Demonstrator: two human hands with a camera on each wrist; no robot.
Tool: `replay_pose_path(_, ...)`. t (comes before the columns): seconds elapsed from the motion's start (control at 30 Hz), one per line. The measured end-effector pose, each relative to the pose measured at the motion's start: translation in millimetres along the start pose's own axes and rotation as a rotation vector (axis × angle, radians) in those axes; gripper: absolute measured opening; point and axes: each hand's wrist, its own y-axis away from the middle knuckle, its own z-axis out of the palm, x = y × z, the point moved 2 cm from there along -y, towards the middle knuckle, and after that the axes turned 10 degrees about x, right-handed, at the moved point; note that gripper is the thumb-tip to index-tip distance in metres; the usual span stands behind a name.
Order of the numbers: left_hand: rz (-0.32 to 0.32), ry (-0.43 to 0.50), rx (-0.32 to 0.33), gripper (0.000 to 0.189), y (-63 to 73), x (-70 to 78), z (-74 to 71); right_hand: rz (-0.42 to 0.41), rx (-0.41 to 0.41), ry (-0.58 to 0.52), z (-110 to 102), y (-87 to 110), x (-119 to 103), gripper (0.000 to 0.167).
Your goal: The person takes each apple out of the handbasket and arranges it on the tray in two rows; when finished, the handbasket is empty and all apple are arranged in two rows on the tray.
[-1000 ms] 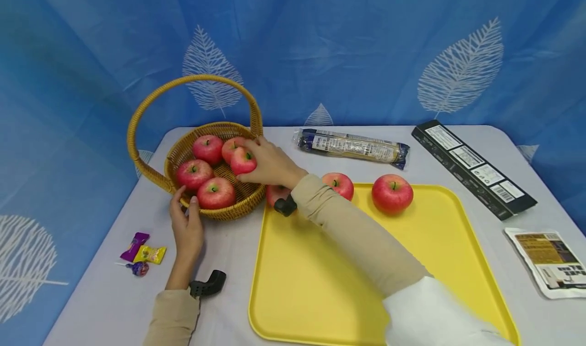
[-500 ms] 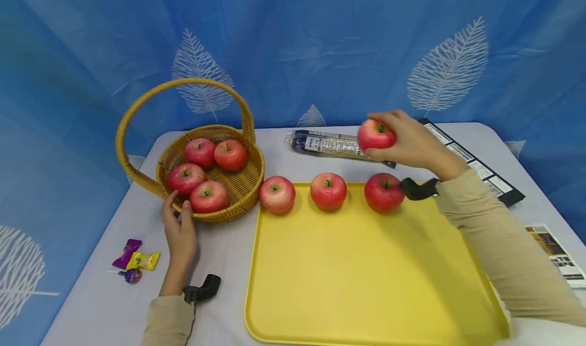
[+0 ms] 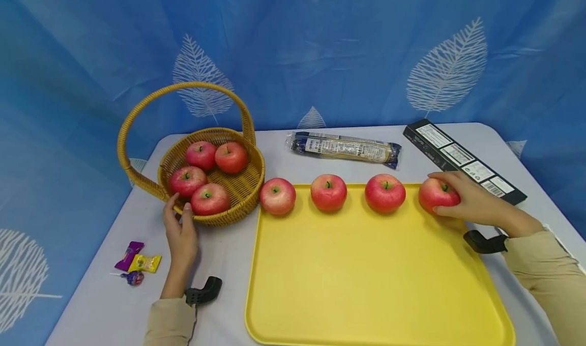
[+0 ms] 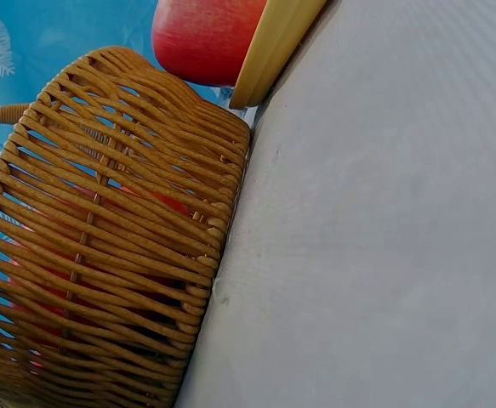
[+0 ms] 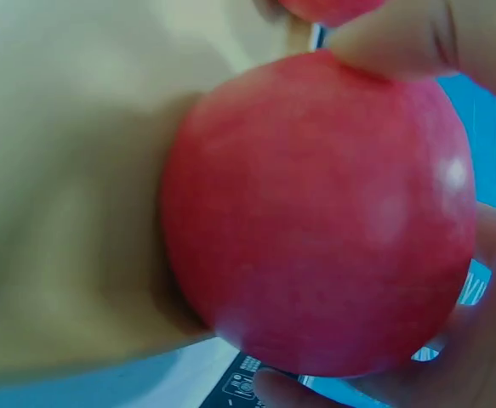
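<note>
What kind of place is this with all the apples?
Maybe a little filming corner: a blue leaf-print cloth hangs behind a white table, and there are black wrist gadgets.

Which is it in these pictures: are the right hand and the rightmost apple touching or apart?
Touching. The right wrist view shows it: a digit of the right hand lies against the rightmost apple, with no gap between.

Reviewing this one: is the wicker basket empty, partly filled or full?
Partly filled: the head view shows four apples inside the basket, with bare woven floor beside them.
</note>
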Motion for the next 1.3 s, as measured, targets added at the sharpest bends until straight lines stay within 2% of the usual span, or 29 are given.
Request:
replay_pose_path(0.27,0.004,0.000,0.010,0.047,0.0,-1.6,0.9,-0.018,0.006,0.009,1.7,6.5,-3.7,0.079)
replay_pose_path(0.4,-0.002,0.002,0.013,0.047,0.5,-2.6,-1.0,-0.035,0.030,0.011,-5.3,-1.0,-19.2,0.086)
replay_pose_path(0.57,0.005,0.006,0.027,0.047,0.2,-3.4,0.1,-0.153,0.133,-0.026,-19.6,-22.1,-68.8,0.082)
replay_pose_path(0.7,0.016,0.007,0.034,0.046,0.0,-2.4,2.3,-0.272,0.174,-0.053,-13.2,-49.6,-125.7,0.072)
replay_pose_path(0.83,0.007,0.010,0.028,0.046,0.3,0.2,5.0,-0.426,0.168,-0.123,16.5,-78.4,-184.2,0.061)
replay_pose_path(0.97,0.005,0.001,0.009,0.046,0.4,1.8,8.3,-0.566,0.129,-0.176,59.3,-99.3,-241.9,0.059)
replay_pose_path(1.13,0.025,-0.004,0.017,0.045,0.0,2.2,6.9,-0.702,0.067,-0.102,114.3,-119.4,-311.1,0.061)
replay_pose_path(1.2,0.032,0.003,0.026,0.045,-0.4,2.8,5.1,-0.725,0.025,-0.070,133.7,-127.0,-332.9,0.061)
replay_pose_path(1.3,0.036,0.004,0.033,0.046,-1.4,2.8,3.3,-0.728,-0.035,-0.017,159.6,-137.9,-354.4,0.063)
